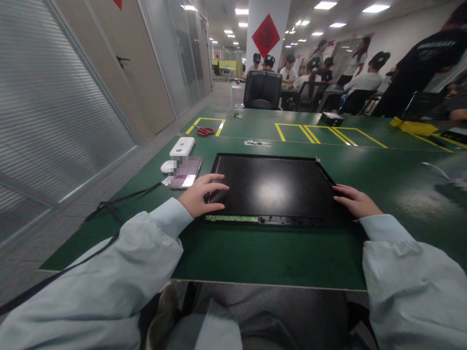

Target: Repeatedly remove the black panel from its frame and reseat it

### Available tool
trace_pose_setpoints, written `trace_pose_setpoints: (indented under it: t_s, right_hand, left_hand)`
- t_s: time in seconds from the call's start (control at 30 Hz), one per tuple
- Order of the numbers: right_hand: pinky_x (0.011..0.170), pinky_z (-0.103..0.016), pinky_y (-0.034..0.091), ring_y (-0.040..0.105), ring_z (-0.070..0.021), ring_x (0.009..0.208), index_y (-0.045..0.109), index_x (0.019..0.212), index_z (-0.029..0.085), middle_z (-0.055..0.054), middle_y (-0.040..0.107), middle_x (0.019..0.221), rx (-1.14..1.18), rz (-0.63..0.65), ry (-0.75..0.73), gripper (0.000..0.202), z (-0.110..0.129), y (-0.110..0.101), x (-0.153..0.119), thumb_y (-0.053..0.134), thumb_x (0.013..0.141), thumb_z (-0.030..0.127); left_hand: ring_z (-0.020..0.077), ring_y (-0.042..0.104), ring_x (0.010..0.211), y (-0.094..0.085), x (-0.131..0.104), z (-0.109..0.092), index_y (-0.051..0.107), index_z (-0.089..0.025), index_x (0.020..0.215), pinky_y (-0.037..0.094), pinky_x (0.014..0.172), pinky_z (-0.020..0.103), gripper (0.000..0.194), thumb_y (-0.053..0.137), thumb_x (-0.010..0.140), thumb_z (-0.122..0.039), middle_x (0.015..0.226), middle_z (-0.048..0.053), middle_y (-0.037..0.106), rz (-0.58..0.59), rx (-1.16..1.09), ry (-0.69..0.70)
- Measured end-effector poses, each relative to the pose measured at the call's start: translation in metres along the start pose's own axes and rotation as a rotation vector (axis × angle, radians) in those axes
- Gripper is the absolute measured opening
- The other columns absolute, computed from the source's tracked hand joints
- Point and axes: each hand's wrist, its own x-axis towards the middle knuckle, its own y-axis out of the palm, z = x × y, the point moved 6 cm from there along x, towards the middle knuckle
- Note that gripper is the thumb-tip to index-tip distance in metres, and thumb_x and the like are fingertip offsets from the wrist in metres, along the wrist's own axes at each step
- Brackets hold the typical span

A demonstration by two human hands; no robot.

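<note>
On the desk (270, 257) lies the black panel (270, 187), best handled by its rims, clear of the exposed circuit strip (233, 219). The left hand (200, 197) is spread open at one edge; the right hand (359, 201) touches the other, grip unclear. A phone (187, 171) sits nearby; scissors (205, 131) lie beyond.

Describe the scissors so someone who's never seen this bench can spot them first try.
On the green table, look past the far left corner of the flat black panel to the three-sided yellow tape outline on the left. The scissors lie there, beyond the rounded white device. Their red looped handles set them apart from that device and the phone.
</note>
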Motion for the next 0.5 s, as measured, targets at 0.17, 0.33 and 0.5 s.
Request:
trace_pose_setpoints:
  t_s: [0.17, 0.33, 0.5]
  right_hand:
    - [0.122, -0.056, 0.042, 0.062, -0.0390, 0.135, 0.083, 0.104, 0.031, -0.008, 0.074, 0.135, -0.015, 0.008, -0.009, 0.043, -0.004, 0.001, 0.001, 0.070, 0.070, 0.054]
    - [0.122, -0.057, 0.041, 0.061, -0.0397, 0.136, 0.083, 0.104, 0.030, -0.009, 0.073, 0.135, -0.018, 0.022, -0.012, 0.044, -0.002, 0.000, 0.002, 0.071, 0.069, 0.054]
    - [0.121, -0.058, 0.042, 0.063, -0.0397, 0.133, 0.083, 0.099, 0.031, -0.008, 0.075, 0.132, -0.015, 0.000, -0.018, 0.040, 0.003, -0.001, 0.000, 0.070, 0.068, 0.054]
  left_hand:
    - [0.0318, 0.062, 0.134, 0.006, 0.000, -0.010, 0.076, -0.024, 0.124, 0.047, 0.117, 0.050, 0.040, 0.082, 0.086, -0.036, 0.146, 0.015, 0.065, 0.101, -0.057, 0.115]
    - [0.0291, 0.066, 0.129, 0.005, 0.000, -0.015, 0.076, -0.023, 0.122, 0.051, 0.114, 0.047, 0.035, 0.081, 0.088, -0.030, 0.140, 0.014, 0.069, 0.101, -0.079, 0.149]
    - [0.0273, 0.068, 0.124, 0.004, 0.001, -0.020, 0.077, -0.023, 0.120, 0.053, 0.111, 0.043, 0.032, 0.079, 0.089, -0.029, 0.136, 0.014, 0.070, 0.096, -0.060, 0.178]
